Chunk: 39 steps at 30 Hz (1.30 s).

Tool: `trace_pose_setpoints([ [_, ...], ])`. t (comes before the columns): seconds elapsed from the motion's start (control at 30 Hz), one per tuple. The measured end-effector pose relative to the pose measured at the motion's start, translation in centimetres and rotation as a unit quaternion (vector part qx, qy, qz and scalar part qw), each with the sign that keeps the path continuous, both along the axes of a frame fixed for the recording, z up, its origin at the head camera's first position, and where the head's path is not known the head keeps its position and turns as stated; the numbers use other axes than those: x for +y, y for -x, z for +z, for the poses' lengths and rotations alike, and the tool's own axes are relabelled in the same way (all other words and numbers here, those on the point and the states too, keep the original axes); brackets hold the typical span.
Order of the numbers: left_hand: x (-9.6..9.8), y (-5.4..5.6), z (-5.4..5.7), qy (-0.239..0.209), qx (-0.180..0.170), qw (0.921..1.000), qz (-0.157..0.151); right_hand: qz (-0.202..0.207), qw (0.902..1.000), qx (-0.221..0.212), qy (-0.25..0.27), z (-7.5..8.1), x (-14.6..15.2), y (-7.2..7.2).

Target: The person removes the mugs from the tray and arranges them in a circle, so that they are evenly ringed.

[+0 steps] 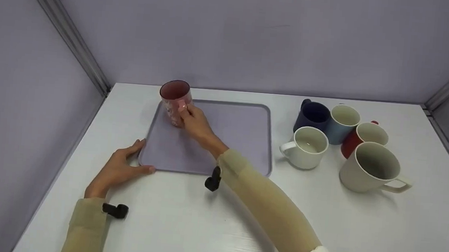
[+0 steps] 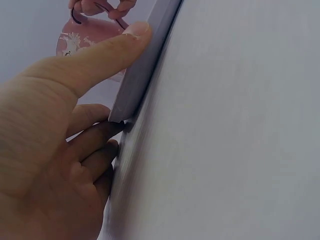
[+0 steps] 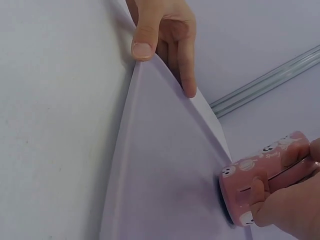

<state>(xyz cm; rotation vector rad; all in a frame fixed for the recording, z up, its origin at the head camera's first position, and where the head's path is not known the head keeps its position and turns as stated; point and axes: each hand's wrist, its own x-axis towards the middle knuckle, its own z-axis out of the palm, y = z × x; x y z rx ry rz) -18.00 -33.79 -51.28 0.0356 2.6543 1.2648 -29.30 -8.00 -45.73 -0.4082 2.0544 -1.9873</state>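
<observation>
In the head view a pink mug [image 1: 172, 104] with white figures stands over the far left part of a grey-lilac tray [image 1: 243, 139]. My right hand [image 1: 198, 126] grips its handle, fingers curled round it. The mug's base [image 3: 227, 200] is close to the tray's left rim; whether it touches cannot be told. My left hand [image 1: 119, 167] holds the tray's near left corner, its thumb [image 2: 132, 40] on the front rim and its fingers [image 3: 186, 67] along the left rim. Its other fingers are partly hidden in the right wrist view.
On the white table [image 1: 184, 223], right of the tray, stand a navy mug [image 1: 309, 116], a light blue mug [image 1: 338, 127], a red mug [image 1: 351, 146], a small white mug [image 1: 304, 150] and a large cream mug [image 1: 361, 175]. Lilac walls [image 1: 255, 40] border the table.
</observation>
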Motion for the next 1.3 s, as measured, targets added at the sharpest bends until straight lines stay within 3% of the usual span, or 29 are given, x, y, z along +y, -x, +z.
trace_pose_setpoints([
  [0.23,0.1,0.0,0.1,0.001,-0.003,1.0,-0.003,0.047,0.9978,0.005,0.046,1.3,4.8,-1.6],
  [0.53,-0.5,-0.3,0.2,0.001,-0.003,1.0,-0.004,0.055,0.9946,0.043,0.077,3.6,11.5,-5.2],
  [1.0,-0.3,-0.5,0.4,-0.011,-0.011,0.9999,-0.005,0.088,0.9885,0.092,0.082,4.8,22.3,-10.5],
  [1.3,-0.2,-0.5,0.5,-0.015,-0.008,0.9999,-0.002,0.08,0.9881,0.085,0.1,4.4,27.9,-13.9],
])
